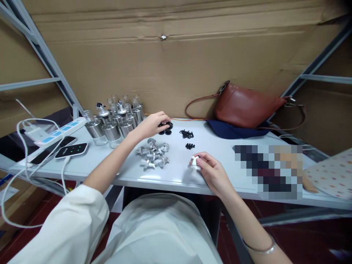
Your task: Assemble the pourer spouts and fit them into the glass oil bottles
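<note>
My right hand pinches a silver pourer spout just above the table's front part, its wide collar facing down. My left hand reaches over a small group of black round caps, with its fingers curled onto one of them. Between my arms lies a heap of silver pourer spouts. Small black lever-like parts form a pile right of my left hand. A cluster of tiny black pieces sits just in front of that pile.
Glass bottles with steel sleeves stand at the back left, two topped with pourers. A power strip, a phone-like device and white cables lie left. A brown bag rests on dark blue cloth at the back right.
</note>
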{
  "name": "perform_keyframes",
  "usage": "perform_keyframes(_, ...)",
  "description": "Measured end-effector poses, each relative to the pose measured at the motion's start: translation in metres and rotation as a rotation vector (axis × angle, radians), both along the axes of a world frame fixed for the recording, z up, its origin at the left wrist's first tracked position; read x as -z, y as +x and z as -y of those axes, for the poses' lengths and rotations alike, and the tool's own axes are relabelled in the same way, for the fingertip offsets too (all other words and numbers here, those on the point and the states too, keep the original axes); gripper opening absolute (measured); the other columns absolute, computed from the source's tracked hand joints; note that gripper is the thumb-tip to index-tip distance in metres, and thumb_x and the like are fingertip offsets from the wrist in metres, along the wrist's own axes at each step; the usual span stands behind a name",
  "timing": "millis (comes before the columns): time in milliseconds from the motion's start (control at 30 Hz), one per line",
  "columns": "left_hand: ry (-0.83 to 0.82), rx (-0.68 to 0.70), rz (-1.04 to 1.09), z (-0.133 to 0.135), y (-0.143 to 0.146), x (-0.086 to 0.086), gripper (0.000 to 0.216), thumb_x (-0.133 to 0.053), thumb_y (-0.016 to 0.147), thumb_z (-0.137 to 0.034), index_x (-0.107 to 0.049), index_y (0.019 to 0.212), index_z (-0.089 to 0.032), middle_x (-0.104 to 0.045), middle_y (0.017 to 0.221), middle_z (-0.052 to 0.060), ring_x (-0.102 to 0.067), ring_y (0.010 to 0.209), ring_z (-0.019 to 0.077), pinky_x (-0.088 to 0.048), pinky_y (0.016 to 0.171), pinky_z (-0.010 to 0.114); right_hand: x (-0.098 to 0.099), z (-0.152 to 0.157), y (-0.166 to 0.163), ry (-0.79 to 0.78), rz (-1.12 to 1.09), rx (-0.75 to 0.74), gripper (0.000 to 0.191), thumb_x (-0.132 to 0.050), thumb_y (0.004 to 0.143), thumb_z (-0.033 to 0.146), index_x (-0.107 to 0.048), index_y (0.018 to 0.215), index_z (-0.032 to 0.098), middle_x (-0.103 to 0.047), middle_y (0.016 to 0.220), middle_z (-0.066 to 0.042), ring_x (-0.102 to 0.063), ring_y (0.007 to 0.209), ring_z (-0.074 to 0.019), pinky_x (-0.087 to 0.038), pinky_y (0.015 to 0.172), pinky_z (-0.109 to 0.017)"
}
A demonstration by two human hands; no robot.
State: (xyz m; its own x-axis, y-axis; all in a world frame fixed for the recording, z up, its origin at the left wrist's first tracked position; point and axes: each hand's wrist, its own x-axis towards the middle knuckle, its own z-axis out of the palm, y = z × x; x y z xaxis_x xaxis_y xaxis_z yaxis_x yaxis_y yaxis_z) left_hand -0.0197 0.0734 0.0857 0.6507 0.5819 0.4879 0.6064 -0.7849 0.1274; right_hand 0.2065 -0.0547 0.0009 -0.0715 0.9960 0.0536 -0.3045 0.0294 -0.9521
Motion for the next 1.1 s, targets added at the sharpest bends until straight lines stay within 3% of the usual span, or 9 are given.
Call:
perform_keyframes(100, -0.088, 0.053, 0.317, 0.059, 0.008, 0.008, 0.014, -0.057, 0.085, -0.025, -0.062, 0.093, -0.016, -0.062, 0.081, 0.003, -0.057, 0.074, 0.0125, -0.043, 0.066, 0.023, -0.001, 0.000, -0.001, 0.000, -0.017, 0.018, 0.027, -0.077, 0.064, 0.041, -0.065, 0.077, 0.021, -0.065, 0.069, 0.000, -0.057, 0.067, -0.0131, -0.044, 0.064, -0.024)
perform_keyframes(200, -0.283, 0.040, 0.545, 0.107, 0.022, 0.037, 0.012, -0.061, 0.082, -0.026, -0.063, 0.089, -0.016, -0.064, 0.083, 0.003, -0.054, 0.065, 0.0099, -0.041, 0.057, 0.022, -0.001, 0.000, -0.001, 0.015, -0.020, 0.032, 0.027, -0.078, 0.063, 0.041, -0.064, 0.075, 0.020, -0.065, 0.067, 0.000, -0.058, 0.067, -0.0140, -0.044, 0.064, -0.025)
perform_keyframes(300, -0.562, 0.059, 0.786, 0.129, 0.032, 0.070, 0.011, -0.065, 0.078, -0.024, -0.064, 0.085, -0.016, -0.064, 0.086, 0.004, -0.056, 0.067, 0.0102, -0.043, 0.058, 0.022, 0.001, -0.001, -0.001, 0.022, -0.020, 0.046, 0.027, -0.076, 0.064, 0.040, -0.062, 0.076, 0.021, -0.065, 0.067, 0.000, -0.058, 0.066, -0.0144, -0.044, 0.061, -0.025)
perform_keyframes(400, -0.781, 0.042, 1.027, 0.132, 0.032, 0.086, 0.013, -0.071, 0.070, -0.023, -0.062, 0.077, -0.016, -0.063, 0.082, 0.003, -0.060, 0.072, 0.0120, -0.048, 0.065, 0.023, 0.003, -0.001, 0.000, 0.039, 0.002, 0.070, 0.028, -0.074, 0.067, 0.039, -0.060, 0.086, 0.023, -0.067, 0.067, 0.000, -0.058, 0.064, -0.0145, -0.042, 0.056, -0.025)
perform_keyframes(533, -0.926, -0.008, 1.116, 0.132, 0.026, 0.085, 0.017, -0.075, 0.065, -0.024, -0.063, 0.072, -0.015, -0.063, 0.069, 0.001, -0.060, 0.058, 0.0106, -0.047, 0.053, 0.022, 0.002, 0.001, -0.001, 0.098, 0.063, 0.071, 0.024, -0.074, 0.069, 0.038, -0.060, 0.080, 0.022, -0.070, 0.072, -0.001, -0.057, 0.058, -0.0132, -0.042, 0.054, -0.026)
perform_keyframes(733, -0.925, -0.038, 1.177, 0.134, 0.026, 0.085, 0.017, -0.077, 0.062, -0.026, -0.067, 0.070, -0.014, -0.064, 0.063, 0.000, -0.059, 0.052, 0.0097, -0.050, 0.052, 0.022, 0.002, 0.004, -0.001, 0.160, 0.035, 0.097, 0.030, -0.080, 0.061, 0.038, -0.055, 0.067, 0.022, -0.072, 0.073, -0.003, -0.060, 0.057, -0.0145, -0.049, 0.057, -0.030)
perform_keyframes(1100, -0.936, -0.014, 1.197, 0.136, 0.029, 0.082, 0.017, -0.079, 0.057, -0.018, -0.065, 0.067, -0.014, -0.064, 0.066, -0.001, -0.061, 0.057, 0.0100, -0.054, 0.057, 0.022, 0.007, 0.006, -0.001, 0.215, 0.115, 0.111, 0.027, -0.078, 0.065, 0.033, -0.056, 0.079, 0.023, -0.074, 0.080, -0.003, -0.068, 0.069, -0.0187, -0.054, 0.070, -0.035)
